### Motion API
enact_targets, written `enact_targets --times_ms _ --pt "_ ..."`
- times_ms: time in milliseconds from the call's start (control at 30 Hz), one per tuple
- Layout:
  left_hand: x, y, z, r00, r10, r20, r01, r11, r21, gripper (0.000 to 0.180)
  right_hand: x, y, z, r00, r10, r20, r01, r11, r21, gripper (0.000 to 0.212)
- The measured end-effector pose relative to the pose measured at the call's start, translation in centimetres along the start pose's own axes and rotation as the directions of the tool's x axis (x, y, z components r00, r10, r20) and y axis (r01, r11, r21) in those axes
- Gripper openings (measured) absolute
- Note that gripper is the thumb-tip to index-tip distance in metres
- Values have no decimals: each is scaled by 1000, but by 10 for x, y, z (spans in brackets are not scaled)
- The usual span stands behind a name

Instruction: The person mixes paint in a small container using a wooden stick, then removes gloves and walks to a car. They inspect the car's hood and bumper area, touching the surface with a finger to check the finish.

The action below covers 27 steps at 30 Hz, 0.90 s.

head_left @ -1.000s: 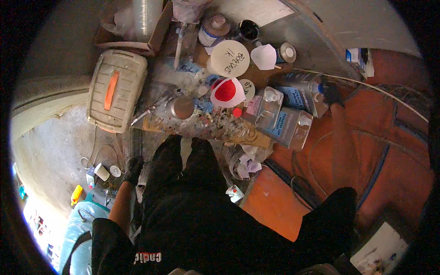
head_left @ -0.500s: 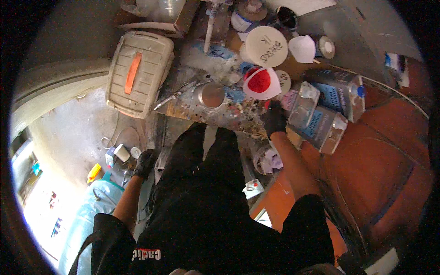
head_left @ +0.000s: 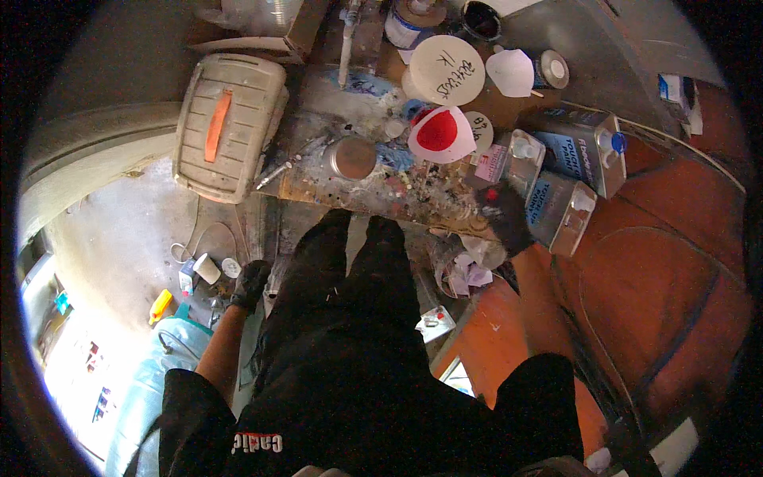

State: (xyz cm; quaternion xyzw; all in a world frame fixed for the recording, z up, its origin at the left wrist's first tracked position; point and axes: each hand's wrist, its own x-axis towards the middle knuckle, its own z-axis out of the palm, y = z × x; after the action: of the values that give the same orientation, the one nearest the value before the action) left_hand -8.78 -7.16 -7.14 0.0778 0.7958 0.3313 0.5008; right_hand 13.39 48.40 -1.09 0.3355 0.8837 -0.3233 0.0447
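Both my hands wear dark gloves. My right hand (head_left: 507, 221) is over the bench's right front edge, beside the metal cans, and blurred by motion. A small red thing (head_left: 493, 193) shows at its fingertips; I cannot make out what it is. Nearest to it are a clear-topped container (head_left: 520, 159) with a pink label and a metal can (head_left: 563, 216) with a blue label. My left hand (head_left: 253, 285) hangs low beside my left leg, away from the bench, its fingers too dark to read. A white paper cone with red paint (head_left: 439, 137) stands on the bench.
The paint-stained bench (head_left: 334, 189) carries a round tin (head_left: 352, 158), a spatula-like metal tool (head_left: 276, 173), a white-lidded tub (head_left: 447, 70) and another can (head_left: 592, 151). A beige box with orange handle (head_left: 216, 126) stands left. Below hangs a bin bag with crumpled paper (head_left: 469, 273).
My right hand has moved right and slightly down, away from the paper cone, with the red spot at its fingertips. The view has shifted slightly; my left hand stays low.
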Motion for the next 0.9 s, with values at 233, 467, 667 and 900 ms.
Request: enact_targets --times_ms 233,467,667,900 --pt "2 -23 5 989 145 30 -148 979 139 35 79 -14 -93 981 195 -17 -190 927 -323 37" --pt "-3 -15 0 997 -76 -18 77 997 19 35 86 7 -98 997 79 2 -71 911 -405 50" --pt "-12 -70 13 995 -96 -4 95 987 -133 32 86 53 -94 996 -67 59 86 903 -421 57" --pt "-10 -10 16 980 -192 48 197 927 -318 29 89 18 -94 994 36 106 22 868 -496 53"
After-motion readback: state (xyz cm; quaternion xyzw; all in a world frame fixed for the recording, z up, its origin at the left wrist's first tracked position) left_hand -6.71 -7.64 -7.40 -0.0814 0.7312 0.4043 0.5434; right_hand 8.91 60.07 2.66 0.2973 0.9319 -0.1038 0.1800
